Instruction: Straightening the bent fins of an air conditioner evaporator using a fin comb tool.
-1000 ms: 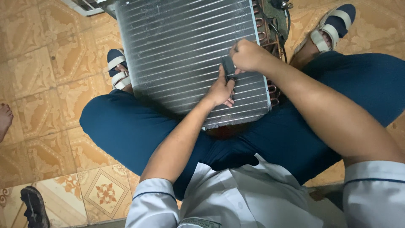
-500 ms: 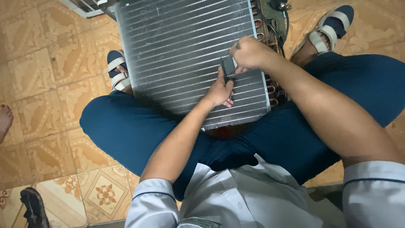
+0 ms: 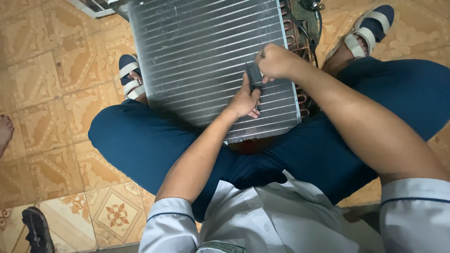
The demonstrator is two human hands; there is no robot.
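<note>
A large finned metal coil panel [image 3: 197, 51] leans against my knees between my legs, its fins running in rows. My right hand [image 3: 276, 62] grips a small dark comb-like tool [image 3: 254, 76] pressed against the fins near the panel's right side. My left hand [image 3: 244, 100] rests just below it, fingers on the fins and touching the tool's lower end. Copper tube bends [image 3: 300, 44] line the panel's right edge.
I sit with legs in dark blue trousers, sandalled feet [image 3: 130, 75] either side of the panel. Patterned floor tiles [image 3: 47, 93] surround me. Another person's bare foot [image 3: 5, 131] is at the left edge, and a dark shoe [image 3: 37, 229] lies at bottom left.
My right hand and the tool have shifted slightly up along the fins. My left hand stays in place below.
</note>
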